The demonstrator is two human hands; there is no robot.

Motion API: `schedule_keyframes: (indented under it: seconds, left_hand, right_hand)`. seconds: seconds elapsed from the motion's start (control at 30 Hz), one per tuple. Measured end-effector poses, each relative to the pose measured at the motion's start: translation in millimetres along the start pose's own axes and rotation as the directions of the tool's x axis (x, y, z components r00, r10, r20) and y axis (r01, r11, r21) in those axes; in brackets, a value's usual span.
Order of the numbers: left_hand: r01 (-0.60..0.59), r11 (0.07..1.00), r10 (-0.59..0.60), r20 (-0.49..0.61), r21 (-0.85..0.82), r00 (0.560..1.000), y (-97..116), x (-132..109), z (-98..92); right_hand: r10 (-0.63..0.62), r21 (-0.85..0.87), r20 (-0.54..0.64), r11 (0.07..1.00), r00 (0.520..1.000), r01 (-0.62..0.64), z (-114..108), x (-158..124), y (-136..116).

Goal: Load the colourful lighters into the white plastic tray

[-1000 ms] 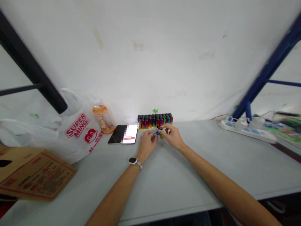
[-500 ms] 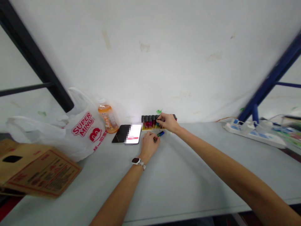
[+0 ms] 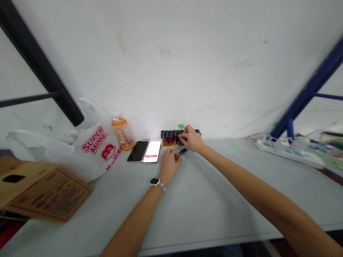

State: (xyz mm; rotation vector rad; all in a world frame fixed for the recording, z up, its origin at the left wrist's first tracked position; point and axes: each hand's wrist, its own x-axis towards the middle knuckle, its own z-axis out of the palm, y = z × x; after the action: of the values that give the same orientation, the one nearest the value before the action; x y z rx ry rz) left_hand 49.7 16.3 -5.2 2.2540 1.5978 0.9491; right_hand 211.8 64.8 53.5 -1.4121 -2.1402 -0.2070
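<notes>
A shallow tray (image 3: 175, 146) with a yellow front edge stands against the wall, packed with upright lighters (image 3: 168, 139) that have dark tops and red, purple and blue bodies. At the tray's right half, my right hand (image 3: 191, 139) has its thumb and fingertips pinched on a lighter among the rows; the hand hides several behind it. My left hand (image 3: 169, 160) rests on the table just in front of the tray, fingers curled round loose lighters. A blue lighter (image 3: 183, 151) sticks out past its fingertips, and a darker end (image 3: 176, 156) shows beside it.
To the left lie a tablet (image 3: 138, 151) with a lit screen, an orange drink bottle (image 3: 122, 132), a white plastic bag (image 3: 91, 153) and a cardboard box (image 3: 50, 192). A white power strip (image 3: 289, 151) is at right. Metal posts (image 3: 43, 60) flank the table (image 3: 214, 203).
My right hand has shifted very slightly up at the tray, fingers still pinched. The left hand stays in place with its lighters. The whole view has tilted a touch.
</notes>
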Motion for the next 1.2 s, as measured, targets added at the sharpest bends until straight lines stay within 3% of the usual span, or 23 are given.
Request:
schedule_keyframes:
  seconds: [0.27, 0.4, 0.5, 0.6, 0.7, 0.8, 0.87, 1.0, 1.2]
  left_hand:
    - [-0.084, 0.964, 0.073, 0.053, 0.253, 0.996, 3, 2, 0.5]
    - [-0.175, 0.924, 0.134, 0.139, 0.341, 0.981, 9, 5, -2.2]
    - [-0.193, 0.926, 0.142, 0.175, 0.324, 0.974, 14, 8, -4.2]
    - [-0.17, 0.956, 0.129, 0.179, 0.238, 0.975, 16, 9, -2.9]
    - [-0.107, 0.994, 0.11, 0.139, -0.028, 0.984, 8, 9, 1.8]
    - [0.013, 0.893, 0.052, 0.132, -0.45, 0.99, -2, 8, 5.6]
    - [0.059, 0.819, 0.029, 0.145, -0.571, 0.989, -5, 6, 5.8]
    - [-0.01, 0.836, 0.091, 0.12, -0.548, 0.989, 3, 2, 3.9]
    - [-0.048, 0.83, 0.158, 0.152, -0.556, 0.976, 16, -3, 6.0]
  right_hand:
    - [0.068, -0.09, 0.075, 0.994, 0.995, -0.061, 2, -22, -10]
    - [0.182, 0.006, 0.019, 0.983, 0.983, -0.182, 11, -43, -15]
    - [0.325, 0.143, -0.067, 0.939, 0.943, -0.313, 16, -61, -18]
    - [0.428, 0.253, -0.067, 0.881, 0.901, -0.4, 18, -73, -17]
    - [0.509, 0.304, -0.03, 0.824, 0.86, -0.478, 18, -80, -11]
    - [0.534, 0.401, 0.039, 0.766, 0.845, -0.503, 20, -84, -6]
    - [0.478, 0.541, 0.092, 0.713, 0.874, -0.447, 21, -85, -6]
    - [0.337, 0.773, 0.096, 0.568, 0.937, -0.284, 19, -89, -11]
    - [0.291, 0.877, 0.134, 0.41, 0.947, -0.25, 10, -93, -24]
